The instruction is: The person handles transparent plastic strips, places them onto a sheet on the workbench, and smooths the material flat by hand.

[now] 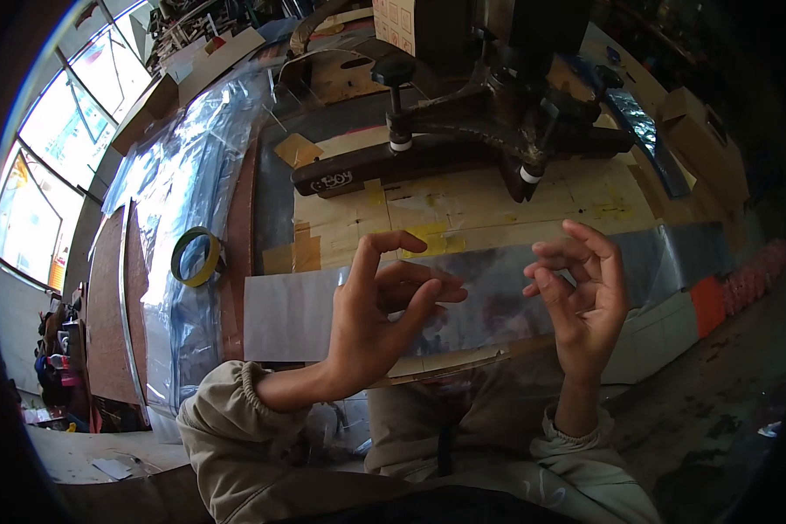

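Beige sleeves [227, 445], a grey strip [293, 316], a yellow-green tape roll [195, 257], black clamp frame [349, 175] with white scrawled lettering and an orange patch [708, 306] beside pinkish-red wrap [755, 278].

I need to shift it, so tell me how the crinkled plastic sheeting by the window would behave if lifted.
The plastic sheeting is probably floppy, given its loose wrinkles. Its glossy surface may be slippery. Lifting it might shift the tape roll on it.
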A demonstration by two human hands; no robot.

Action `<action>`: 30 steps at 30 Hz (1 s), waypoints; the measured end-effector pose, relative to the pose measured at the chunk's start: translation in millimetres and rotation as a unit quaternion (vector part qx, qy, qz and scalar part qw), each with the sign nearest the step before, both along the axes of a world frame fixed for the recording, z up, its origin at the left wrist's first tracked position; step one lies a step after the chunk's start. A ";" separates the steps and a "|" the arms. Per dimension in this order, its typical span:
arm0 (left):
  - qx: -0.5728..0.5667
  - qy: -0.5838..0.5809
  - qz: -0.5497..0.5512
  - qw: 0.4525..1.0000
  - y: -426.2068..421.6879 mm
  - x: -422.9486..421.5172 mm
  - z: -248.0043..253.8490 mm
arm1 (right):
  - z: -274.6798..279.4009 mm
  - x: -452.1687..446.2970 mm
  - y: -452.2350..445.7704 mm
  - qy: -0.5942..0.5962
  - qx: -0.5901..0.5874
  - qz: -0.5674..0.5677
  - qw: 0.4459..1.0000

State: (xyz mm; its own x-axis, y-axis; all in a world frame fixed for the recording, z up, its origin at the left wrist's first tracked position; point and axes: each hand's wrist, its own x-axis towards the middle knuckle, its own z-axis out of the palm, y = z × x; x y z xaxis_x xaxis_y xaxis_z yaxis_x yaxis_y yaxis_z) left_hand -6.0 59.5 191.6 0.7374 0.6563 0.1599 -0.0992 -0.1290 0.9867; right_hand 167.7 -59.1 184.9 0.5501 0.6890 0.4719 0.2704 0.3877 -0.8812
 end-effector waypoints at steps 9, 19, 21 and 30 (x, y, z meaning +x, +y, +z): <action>0.013 -0.033 0.007 0.999 3.3 0.9 -4.6 | 1.9 -3.6 0.4 -0.006 -0.020 -0.008 1.000; -0.058 -0.045 0.028 0.997 7.0 1.9 -2.8 | 0.8 -3.6 1.9 -0.017 -0.024 -0.009 1.000; -0.069 -0.054 0.025 0.996 7.2 2.9 -4.2 | 0.8 -3.5 2.3 -0.012 -0.017 -0.007 1.000; -0.047 -0.047 0.028 0.997 7.4 4.1 -4.1 | -1.1 -0.6 3.4 -0.008 0.002 -0.008 1.000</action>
